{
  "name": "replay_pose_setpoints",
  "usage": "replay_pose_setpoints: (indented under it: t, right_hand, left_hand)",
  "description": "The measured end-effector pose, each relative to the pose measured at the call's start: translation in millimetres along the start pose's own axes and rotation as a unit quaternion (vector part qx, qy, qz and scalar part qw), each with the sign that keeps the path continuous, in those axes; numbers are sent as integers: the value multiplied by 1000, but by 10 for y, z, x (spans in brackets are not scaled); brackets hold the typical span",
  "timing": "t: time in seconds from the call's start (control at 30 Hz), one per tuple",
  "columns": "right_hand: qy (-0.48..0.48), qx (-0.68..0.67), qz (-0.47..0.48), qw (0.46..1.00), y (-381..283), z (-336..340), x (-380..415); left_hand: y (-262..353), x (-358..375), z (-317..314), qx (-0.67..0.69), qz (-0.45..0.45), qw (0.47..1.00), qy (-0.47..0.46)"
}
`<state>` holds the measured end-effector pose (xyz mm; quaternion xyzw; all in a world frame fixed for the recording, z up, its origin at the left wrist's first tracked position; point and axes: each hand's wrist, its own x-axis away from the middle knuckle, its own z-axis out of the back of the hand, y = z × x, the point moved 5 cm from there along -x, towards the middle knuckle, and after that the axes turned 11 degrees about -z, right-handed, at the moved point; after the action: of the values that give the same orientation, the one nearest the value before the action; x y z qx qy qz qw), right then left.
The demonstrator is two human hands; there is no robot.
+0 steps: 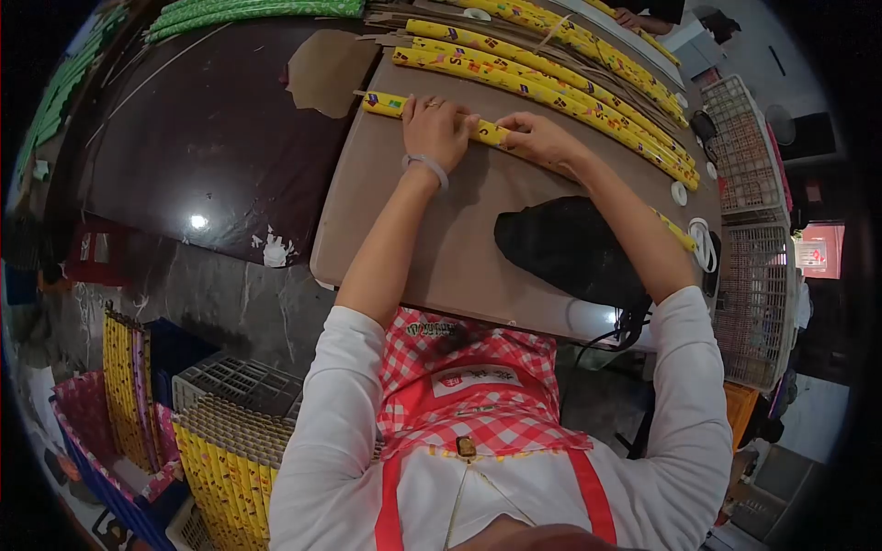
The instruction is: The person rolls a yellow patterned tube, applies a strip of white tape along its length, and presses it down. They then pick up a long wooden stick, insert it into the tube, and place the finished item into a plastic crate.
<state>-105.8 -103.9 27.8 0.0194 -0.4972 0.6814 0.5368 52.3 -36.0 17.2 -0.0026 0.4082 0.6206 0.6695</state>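
Observation:
A long, thin yellow tube (384,104) with a colourful print lies on the brown-topped table (367,202), slanting down toward the right. My left hand (435,133) is closed over it near its left end, with a bracelet on the wrist. A short way along, my right hand (540,140) pinches the same tube between thumb and fingers. My right forearm hides part of its length. Under that forearm rests a dark, flat, rounded item (560,248), whose kind I cannot make out.
More yellow tubes (542,89) lie behind my hands. White tape rolls (679,193) sit at the right edge, beside wire baskets (758,248). Green tubes (248,14) lie on the dark left table (202,119). Bundled yellow tubes (225,477) stand lower left. Another person's hand (628,18) shows far back.

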Motion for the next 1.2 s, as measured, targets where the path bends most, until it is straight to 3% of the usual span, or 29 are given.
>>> replay_pose_setpoints:
  t: [0.17, 0.23, 0.37, 0.43, 0.57, 0.67, 0.8, 0.87, 0.9, 0.97, 1.1, 1.17, 1.2]
  right_hand:
    - [-23, -38, -29, 999, 41, -6, 15]
    - [40, -13, -26, 999, -25, -43, 25]
    - [48, -20, -38, 998, -28, -44, 24]
    - [10, -8, 23, 1000, -2, -23, -47]
    - [-41, 7, 7, 999, 41, 57, 40]
    - [-57, -95, 25, 994, 113, 212, 109]
    - [37, -45, -4, 998, 229, 345, 86]
    - [59, 23, -83, 994, 70, 265, 284]
    - [60, 23, -83, 994, 147, 243, 212]
    - [41, 3, 3, 999, 241, 140, 42]
    - [1, -17, -18, 1000, 263, 194, 32]
    - [9, 31, 41, 999, 211, 189, 18]
    - [-20, 55, 6, 998, 252, 231, 32]
  left_hand:
    - [-10, -8, -30, -1, 0, 1000, 5]
    - [-10, -12, -22, -12, -8, 1000, 17]
    - [-6, -2, -13, -8, -14, 1000, 5]
    - [-14, -11, -17, -1, -2, 1000, 1]
    - [-28, -10, -27, -12, -18, 1000, 7]
    - [-7, -23, -23, -1, -23, 1000, 14]
    - [9, -29, 3, 5, 3, 1000, -4]
    - [15, -26, 12, 10, 4, 1000, -7]
    - [17, -25, 16, 8, -1, 1000, -5]
    - [6, -24, 4, 6, -8, 1000, -6]
    - [-3, -17, -3, 3, -19, 1000, -8]
    - [-1, -28, -1, -7, -24, 1000, -7]
    - [-4, -25, -4, -6, -19, 1000, -8]
